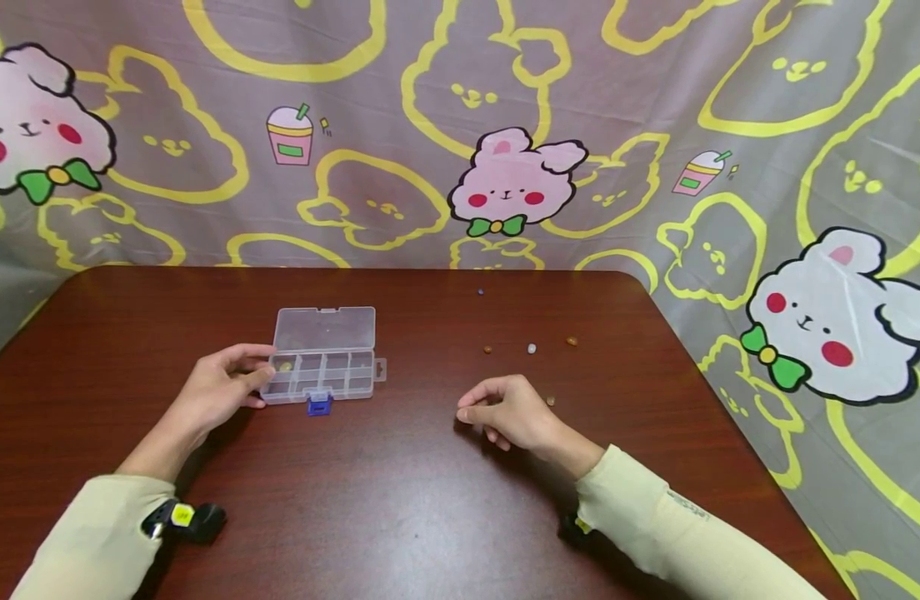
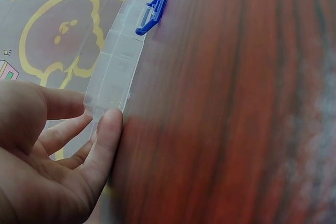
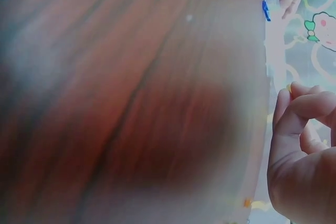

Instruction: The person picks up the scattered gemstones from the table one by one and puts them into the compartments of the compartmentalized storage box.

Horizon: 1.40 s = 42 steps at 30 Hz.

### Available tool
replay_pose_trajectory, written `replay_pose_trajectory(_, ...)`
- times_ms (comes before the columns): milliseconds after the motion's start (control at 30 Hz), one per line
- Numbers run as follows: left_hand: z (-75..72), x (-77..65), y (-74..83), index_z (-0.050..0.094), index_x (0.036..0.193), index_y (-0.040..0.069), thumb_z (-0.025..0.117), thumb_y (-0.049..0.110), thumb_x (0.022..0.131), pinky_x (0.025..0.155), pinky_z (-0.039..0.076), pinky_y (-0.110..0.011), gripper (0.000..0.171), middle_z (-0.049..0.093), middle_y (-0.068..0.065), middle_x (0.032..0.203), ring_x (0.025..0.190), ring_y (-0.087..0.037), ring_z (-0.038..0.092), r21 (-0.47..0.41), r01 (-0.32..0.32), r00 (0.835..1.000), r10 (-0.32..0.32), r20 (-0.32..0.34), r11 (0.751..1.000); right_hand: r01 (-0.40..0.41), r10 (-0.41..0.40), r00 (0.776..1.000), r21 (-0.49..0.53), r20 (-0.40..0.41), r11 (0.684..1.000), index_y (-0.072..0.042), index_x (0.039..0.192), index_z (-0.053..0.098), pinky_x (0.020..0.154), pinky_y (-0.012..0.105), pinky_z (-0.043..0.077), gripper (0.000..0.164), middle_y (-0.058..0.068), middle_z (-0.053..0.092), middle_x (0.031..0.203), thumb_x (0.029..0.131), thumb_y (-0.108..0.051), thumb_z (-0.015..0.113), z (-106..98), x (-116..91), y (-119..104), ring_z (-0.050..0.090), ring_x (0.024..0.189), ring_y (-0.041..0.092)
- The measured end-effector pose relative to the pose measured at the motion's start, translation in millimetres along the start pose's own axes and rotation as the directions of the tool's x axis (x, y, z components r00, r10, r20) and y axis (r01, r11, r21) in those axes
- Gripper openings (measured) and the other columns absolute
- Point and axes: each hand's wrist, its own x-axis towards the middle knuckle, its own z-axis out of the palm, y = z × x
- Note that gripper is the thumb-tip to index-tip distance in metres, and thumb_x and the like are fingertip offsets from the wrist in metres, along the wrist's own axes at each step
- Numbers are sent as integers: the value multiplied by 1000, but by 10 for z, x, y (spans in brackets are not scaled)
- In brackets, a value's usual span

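A clear plastic compartment box (image 1: 361, 385) lies with its lid (image 1: 327, 329) folded back and a blue latch (image 1: 319, 406) at its front. My left hand (image 1: 218, 386) holds the box's left end, thumb at the near side and fingers behind. A small yellow piece (image 1: 285, 367) sits in the back left compartment. To the right of the box, my right hand (image 1: 514, 414) is above the table, thumb and index finger meeting. In the right wrist view a small yellow stone-like piece (image 3: 289, 89) shows between those fingertips; its exact kind cannot be made out.
Small stone-like pieces lie on the brown table (image 1: 415, 500) beyond and beside my right hand: blue (image 1: 480, 292), orange-brown (image 1: 487, 350), white (image 1: 532, 348), brown (image 1: 572, 341) and tan (image 1: 551, 401). A patterned curtain (image 1: 400, 125) hangs behind the table and along its right side.
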Motion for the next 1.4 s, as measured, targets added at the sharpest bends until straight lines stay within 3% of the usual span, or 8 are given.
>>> replay_pose_trajectory(400,0,-2,3,53,137,-6,59,11,102,63,60,-30,39,57,-25,115,79,-15,61,17,5,1000,-5,-4,1000,-21,20,1000,83,11,996,4,96,72,38,20,37,12,9,61,65,87,-2,76,139,120,-61,44,44,9)
replay_pose_trajectory(567,1,3,-7,51,138,-8,58,8,102,62,60,-30,40,58,-26,113,76,-11,62,-19,-12,1000,12,0,1000,-12,11,1000,110,12,994,6,97,72,38,20,37,13,10,61,64,88,-2,76,184,176,-79,44,43,9)
replay_pose_trajectory(967,-5,7,-3,50,139,-8,58,8,102,63,60,-31,41,57,-26,115,76,-11,62,-27,-7,1000,7,9,1000,-12,13,1000,144,-1,989,4,99,73,38,20,36,13,13,69,75,88,-2,76,308,329,-191,44,43,9)
replay_pose_trajectory(1400,4,4,-8,51,138,-8,58,8,102,62,60,-30,41,57,-26,116,76,-10,62,-36,2,1000,-2,3,999,5,-4,1000,179,-8,984,5,102,73,38,20,37,16,8,59,61,87,-3,76,534,559,-335,43,42,10)
